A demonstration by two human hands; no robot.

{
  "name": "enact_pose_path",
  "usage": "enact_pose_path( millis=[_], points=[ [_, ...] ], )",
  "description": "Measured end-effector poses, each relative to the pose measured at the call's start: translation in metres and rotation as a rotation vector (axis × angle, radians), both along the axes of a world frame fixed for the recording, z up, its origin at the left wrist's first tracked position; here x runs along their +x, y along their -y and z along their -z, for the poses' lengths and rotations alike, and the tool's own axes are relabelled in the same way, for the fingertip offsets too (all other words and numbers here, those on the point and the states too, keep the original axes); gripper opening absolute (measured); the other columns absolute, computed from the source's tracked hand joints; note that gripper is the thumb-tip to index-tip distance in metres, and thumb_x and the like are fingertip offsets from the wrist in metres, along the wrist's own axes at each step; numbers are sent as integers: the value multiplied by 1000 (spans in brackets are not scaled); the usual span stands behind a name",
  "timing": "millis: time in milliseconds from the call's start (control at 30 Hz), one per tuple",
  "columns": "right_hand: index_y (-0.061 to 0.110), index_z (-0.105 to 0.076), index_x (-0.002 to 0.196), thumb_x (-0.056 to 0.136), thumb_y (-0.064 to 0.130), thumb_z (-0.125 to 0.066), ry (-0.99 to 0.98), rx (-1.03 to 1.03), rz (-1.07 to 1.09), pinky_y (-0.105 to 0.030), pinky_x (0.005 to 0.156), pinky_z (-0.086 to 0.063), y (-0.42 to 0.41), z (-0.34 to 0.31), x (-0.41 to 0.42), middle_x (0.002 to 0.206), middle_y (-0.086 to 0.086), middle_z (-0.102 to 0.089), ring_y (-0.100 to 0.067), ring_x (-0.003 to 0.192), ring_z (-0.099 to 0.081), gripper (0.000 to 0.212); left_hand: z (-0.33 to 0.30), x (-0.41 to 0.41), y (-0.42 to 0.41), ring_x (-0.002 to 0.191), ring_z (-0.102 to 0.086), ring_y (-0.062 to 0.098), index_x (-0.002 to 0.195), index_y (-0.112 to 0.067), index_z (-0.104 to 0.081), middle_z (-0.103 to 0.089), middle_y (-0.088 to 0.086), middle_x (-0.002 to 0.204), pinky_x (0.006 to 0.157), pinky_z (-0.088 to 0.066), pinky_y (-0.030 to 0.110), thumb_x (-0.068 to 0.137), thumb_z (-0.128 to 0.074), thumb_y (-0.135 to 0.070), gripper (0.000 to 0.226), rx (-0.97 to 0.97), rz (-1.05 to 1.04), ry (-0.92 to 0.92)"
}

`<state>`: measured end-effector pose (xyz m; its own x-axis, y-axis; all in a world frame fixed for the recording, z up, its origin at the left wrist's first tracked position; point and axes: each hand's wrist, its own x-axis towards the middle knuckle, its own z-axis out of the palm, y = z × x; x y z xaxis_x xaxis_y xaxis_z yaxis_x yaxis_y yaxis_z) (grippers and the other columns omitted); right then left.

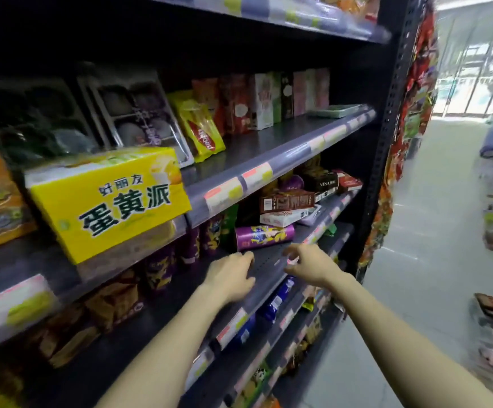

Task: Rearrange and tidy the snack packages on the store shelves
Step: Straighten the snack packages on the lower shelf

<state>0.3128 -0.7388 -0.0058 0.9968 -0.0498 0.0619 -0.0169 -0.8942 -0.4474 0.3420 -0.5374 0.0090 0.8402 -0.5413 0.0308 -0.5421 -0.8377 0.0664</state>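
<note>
Reaching with both hands empty, my left hand [231,273] rests flat on the dark metal shelf [265,262], my right hand [310,265] loosely curled; a purple cylindrical snack can [264,237] lies just beyond my fingertips.

view: single head-worn wide-angle camera | facing: forward and down, angled left along the store shelves [268,160] | range: close, shelf fronts within arm's reach, both forearms entering from the bottom edge | right side: aisle floor [415,260] receding toward bright windows | shared views: only one view
</note>
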Motion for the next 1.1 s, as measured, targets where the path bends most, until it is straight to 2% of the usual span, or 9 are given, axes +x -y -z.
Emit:
enact_pose_path(
  millis=[167,300,433,600,700,767,900,1000,1100],
  points=[
    [17,-61,122,85,27,-66,23,34,-12,-29,84,-47,58,10,51,118,-4,-67,-20,103,-63,39,13,44,44,122,-52,26,137,-21,-39,-50,3,137,91,-48,39,92,-54,-38,51,-41,-18,-14],
    [14,-62,121,86,28,-66,42,23,-89,-23,85,-43,103,15,99,119,-4,-67,-19,109,-61,38,24,77,82,127,-48,26,142,-20,-36,-45,3,144,95,-46,38,93,-52,-38,54,-64,-78,-14],
    [12,-60,123,88,28,-64,61,-5,-182,-32,91,-46,145,13,149,125,-7,-63,-24,114,-58,38,26,106,126,125,-48,25,139,-19,-38,-46,2,140,91,-46,37,93,-52,-38,52,-174,-179,9],
    [11,-63,119,86,24,-66,110,-33,-309,-31,91,-43,188,9,201,120,-12,-63,-28,113,-56,35,25,131,171,115,-52,26,124,-18,-45,-51,3,128,84,-47,37,87,-56,-43,46,-243,-384,45],
    [10,-63,118,84,24,-69,135,-1,-353,-33,95,-42,206,10,224,117,-15,-59,-30,113,-53,37,30,137,186,119,-46,26,124,-19,-43,-44,4,130,87,-48,40,83,-60,-50,54,-242,-490,75],
    [8,-62,115,83,24,-71,175,30,-351,-36,94,-42,212,13,234,113,-15,-55,-32,111,-51,37,35,138,190,123,-39,28,130,-19,-40,-37,6,133,91,-46,41,80,-62,-56,66,-215,-547,74],
    [8,-50,128,78,35,-76,196,56,-328,-39,97,-38,213,21,251,120,-15,-44,-33,115,-41,62,43,138,188,124,-37,29,142,-27,-34,-33,7,139,100,-40,39,79,-62,-62,77,-195,-626,34],
    [18,-40,141,75,43,-77,164,81,-347,-42,105,-32,210,26,260,134,-16,-36,-34,124,-33,79,46,135,187,124,-40,29,142,-29,-35,-35,6,141,104,-35,37,83,-61,-56,70,-174,-617,44],
    [27,-34,146,74,47,-76,101,83,-394,-43,109,-27,206,30,264,142,-16,-33,-36,128,-29,86,45,134,185,125,-43,28,142,-31,-36,-37,4,142,105,-35,37,86,-62,-47,63,-182,-608,42]
  ],
)
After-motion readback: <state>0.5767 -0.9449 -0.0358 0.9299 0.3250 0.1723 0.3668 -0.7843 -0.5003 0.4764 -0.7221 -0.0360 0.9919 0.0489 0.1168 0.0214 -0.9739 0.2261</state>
